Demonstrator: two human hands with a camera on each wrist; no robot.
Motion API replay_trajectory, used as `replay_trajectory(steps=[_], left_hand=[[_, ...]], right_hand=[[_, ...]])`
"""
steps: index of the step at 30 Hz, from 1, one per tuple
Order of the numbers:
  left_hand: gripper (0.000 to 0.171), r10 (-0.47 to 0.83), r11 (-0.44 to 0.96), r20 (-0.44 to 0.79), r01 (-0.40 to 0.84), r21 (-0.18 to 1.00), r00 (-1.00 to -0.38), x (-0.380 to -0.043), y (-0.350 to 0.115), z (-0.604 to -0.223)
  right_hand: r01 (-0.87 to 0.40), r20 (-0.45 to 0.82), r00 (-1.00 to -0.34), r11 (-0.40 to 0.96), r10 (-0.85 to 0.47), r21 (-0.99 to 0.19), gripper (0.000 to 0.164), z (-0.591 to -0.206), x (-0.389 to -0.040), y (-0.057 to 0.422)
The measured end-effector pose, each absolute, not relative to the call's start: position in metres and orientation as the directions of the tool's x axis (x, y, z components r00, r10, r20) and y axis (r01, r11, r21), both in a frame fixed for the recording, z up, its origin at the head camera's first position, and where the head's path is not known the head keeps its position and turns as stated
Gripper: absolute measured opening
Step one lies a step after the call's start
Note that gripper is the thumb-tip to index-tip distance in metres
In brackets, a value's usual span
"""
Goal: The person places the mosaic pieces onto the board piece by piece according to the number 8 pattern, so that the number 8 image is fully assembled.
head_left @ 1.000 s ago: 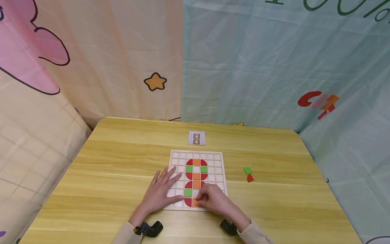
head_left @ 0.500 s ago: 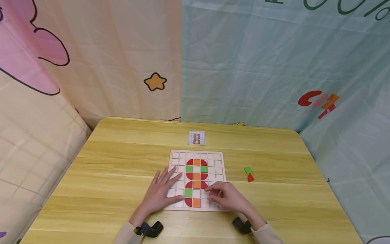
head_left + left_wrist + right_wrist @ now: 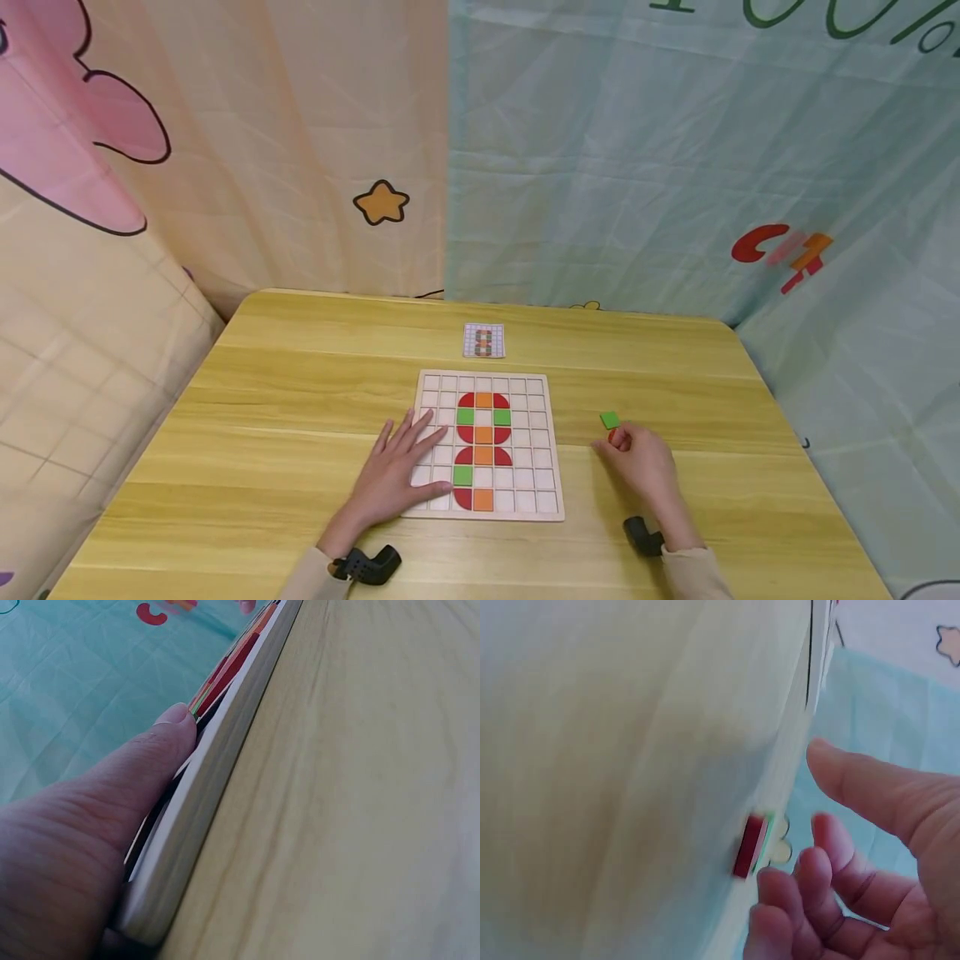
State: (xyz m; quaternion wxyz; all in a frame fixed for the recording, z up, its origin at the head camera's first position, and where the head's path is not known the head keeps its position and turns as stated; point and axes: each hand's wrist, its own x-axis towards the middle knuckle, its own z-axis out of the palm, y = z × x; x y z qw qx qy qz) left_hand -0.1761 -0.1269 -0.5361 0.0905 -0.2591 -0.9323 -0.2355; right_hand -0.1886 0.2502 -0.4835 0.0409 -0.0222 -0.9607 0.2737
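My left hand (image 3: 390, 475) lies spread on the left side of a white gridded puzzle board (image 3: 545, 483), its thumb (image 3: 161, 750) over the near part. Red quarter-round, orange square and green square tiles form a figure-eight-like pattern in the board's middle. To the right of the board, my right hand (image 3: 643, 467) is over a loose red quarter-round tile (image 3: 750, 846), mostly covered in the head view. Thumb and fingers stand apart there, with the tile on the table just beyond the fingertips. A loose green square tile (image 3: 609, 420) lies just behind the red one.
A small printed card (image 3: 483, 341) with a gridded pattern lies behind the board. The wooden table (image 3: 300, 367) ends at patterned curtains (image 3: 570, 183) at the back and sides. Black wrist devices (image 3: 371, 567) are strapped on both wrists.
My right hand has left the orange tile at the board's near edge and moved right to the loose red tile. The orange tile stays in its cell. My left hand has kept its place.
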Motion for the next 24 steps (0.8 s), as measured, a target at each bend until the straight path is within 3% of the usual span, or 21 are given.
replay_trajectory(steps=[5,11,24], left_hand=[[0.08,0.436,0.757,0.291,0.522,0.393,-0.852,-0.176,-0.127,-0.539],[0.08,0.438,0.759,0.291,0.523,0.388,-0.851,-0.176,-0.127,-0.539],[0.081,0.437,0.756,0.304,0.529,0.386,-0.846,-0.176,-0.127,-0.54]], right_hand=[[0.108,-0.006,-0.992,0.851,0.123,-0.513,0.038,-0.48,-0.189,0.262],[0.115,-0.064,-0.993,0.864,0.096,-0.49,0.043,-0.479,-0.192,0.267],[0.058,-0.046,-0.998,0.872,0.041,-0.486,0.031,-0.481,-0.196,0.272]])
